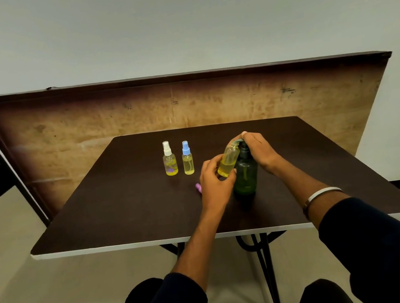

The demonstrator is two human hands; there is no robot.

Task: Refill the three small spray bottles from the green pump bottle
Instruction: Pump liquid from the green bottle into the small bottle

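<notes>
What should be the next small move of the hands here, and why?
Probably the right hand should press the pump head of the green pump bottle down once more. The left hand holds the uncapped small spray bottle tilted with its mouth at the nozzle, and it looks only partly filled. Its purple cap lies on the table, so capping seems to come later.

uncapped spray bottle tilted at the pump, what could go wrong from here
1. The left hand holds the uncapped spray bottle tilted, its mouth at the spout of the green pump bottle; a slight misalignment could send yellow liquid onto the table.
2. The right hand presses on the pump head; an off-centre push might tip the green bottle.
3. The purple cap lies loose beside the left hand and could get knocked away.
</notes>
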